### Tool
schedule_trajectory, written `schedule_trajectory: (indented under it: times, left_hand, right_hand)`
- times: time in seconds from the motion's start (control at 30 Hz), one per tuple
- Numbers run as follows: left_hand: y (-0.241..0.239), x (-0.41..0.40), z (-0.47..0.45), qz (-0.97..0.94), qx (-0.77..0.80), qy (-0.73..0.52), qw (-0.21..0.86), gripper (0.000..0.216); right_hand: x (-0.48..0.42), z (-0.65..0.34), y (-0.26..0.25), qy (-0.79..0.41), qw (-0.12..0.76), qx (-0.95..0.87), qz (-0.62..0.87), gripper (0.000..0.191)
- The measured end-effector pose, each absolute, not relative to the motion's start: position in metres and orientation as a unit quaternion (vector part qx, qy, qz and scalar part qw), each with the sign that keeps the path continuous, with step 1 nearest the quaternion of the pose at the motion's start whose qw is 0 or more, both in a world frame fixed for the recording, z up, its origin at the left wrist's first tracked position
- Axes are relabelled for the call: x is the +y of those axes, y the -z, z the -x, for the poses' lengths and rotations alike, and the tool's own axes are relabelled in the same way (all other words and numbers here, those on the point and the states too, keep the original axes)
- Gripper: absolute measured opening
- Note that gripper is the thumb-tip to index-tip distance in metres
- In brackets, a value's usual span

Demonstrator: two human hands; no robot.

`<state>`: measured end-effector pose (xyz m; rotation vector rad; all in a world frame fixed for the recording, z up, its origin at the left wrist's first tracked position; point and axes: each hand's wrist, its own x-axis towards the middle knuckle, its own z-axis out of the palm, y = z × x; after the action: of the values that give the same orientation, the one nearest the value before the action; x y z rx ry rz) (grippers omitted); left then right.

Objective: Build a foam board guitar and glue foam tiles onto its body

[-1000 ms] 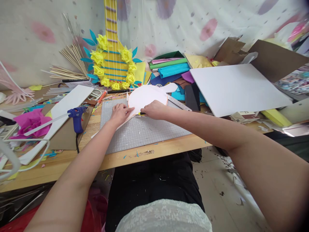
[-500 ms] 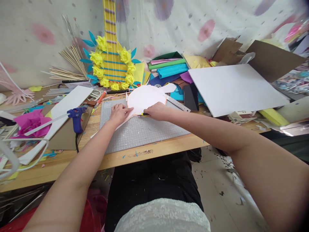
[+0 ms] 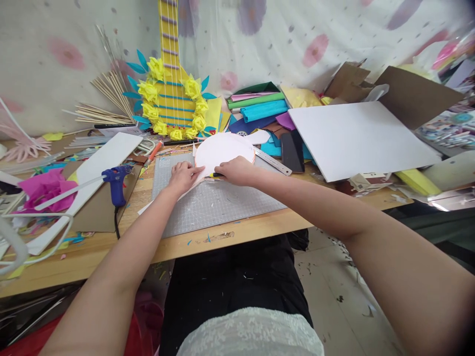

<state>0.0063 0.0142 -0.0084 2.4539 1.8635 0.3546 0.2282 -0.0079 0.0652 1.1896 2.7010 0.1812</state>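
A rounded white board (image 3: 222, 148) with an orange-red line along part of its edge lies on the grey cutting mat (image 3: 226, 207). My left hand (image 3: 183, 177) rests flat on the board's lower left, fingers stretched out and pressing it down. In my right hand (image 3: 237, 170), the fingers are wrapped round a yellow and black utility knife (image 3: 214, 175). The knife points left along the board's near edge, close to my left fingertips. Its blade is too small to make out. A thin white strip sticks out under my left wrist. Beyond my right hand lies a steel ruler (image 3: 272, 162).
A blue glue gun (image 3: 117, 184) stands left of the mat near white board pieces. At the back leans a yellow flower-trimmed guitar (image 3: 174, 99). Crepe paper rolls (image 3: 264, 110), a phone (image 3: 292, 151) and a large white board (image 3: 359, 138) lie to the right.
My right hand and the knife have slid slightly left along the board's edge, nearer my left hand. My left hand stays in place on the board.
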Motion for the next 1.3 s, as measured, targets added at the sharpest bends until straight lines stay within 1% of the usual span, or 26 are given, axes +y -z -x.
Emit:
schedule_trajectory:
  times: [0.17, 0.53, 0.83, 1.3]
  left_hand:
    - [0.011, 0.014, -0.006, -0.793, 0.596, -0.124, 0.015, 0.035]
    - [0.009, 0.012, -0.008, -0.791, 0.599, -0.124, 0.016, 0.035]
    - [0.008, 0.013, -0.004, -0.801, 0.587, -0.118, 0.014, 0.034]
    - [0.006, 0.013, -0.005, -0.807, 0.581, -0.107, 0.01, 0.036]
  right_hand:
    - [0.005, -0.215, -0.054, -0.095, 0.102, 0.923, -0.358, 0.034]
    - [0.006, -0.205, -0.072, -0.113, 0.147, 0.929, -0.32, 0.032]
    - [-0.006, -0.199, -0.086, -0.095, 0.181, 0.918, -0.339, 0.029]
    - [-0.004, -0.216, -0.068, -0.082, 0.162, 0.911, -0.37, 0.035]
